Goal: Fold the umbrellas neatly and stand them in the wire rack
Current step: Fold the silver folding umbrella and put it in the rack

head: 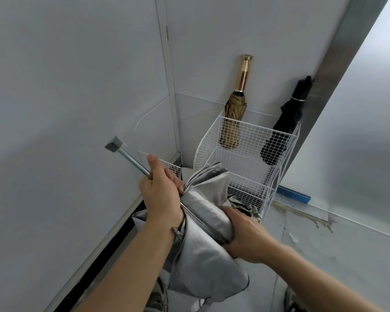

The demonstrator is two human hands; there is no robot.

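Against the corner wall, in the white wire rack (pixel 250 136), 2 umbrellas are already stood upright and wrapped: a gold umbrella (pixel 234 113) at the back left and a black umbrella (pixel 286 118) at the right, its top just beside the metal post (pixel 347 64). A 3rd, the silver umbrella (pixel 203 221), is held in front of the rack and is not yet folded. Its canopy hangs loose and bunched, and its shaft (pixel 133 161) is extended. The shaft is gripped by the left hand (pixel 160 192) where the fabric gathers, and the canopy is grasped by the right hand (pixel 243 233), fingers curled round it. Pleating, wrapping, collapsing the shaft and racking are judged to remain.
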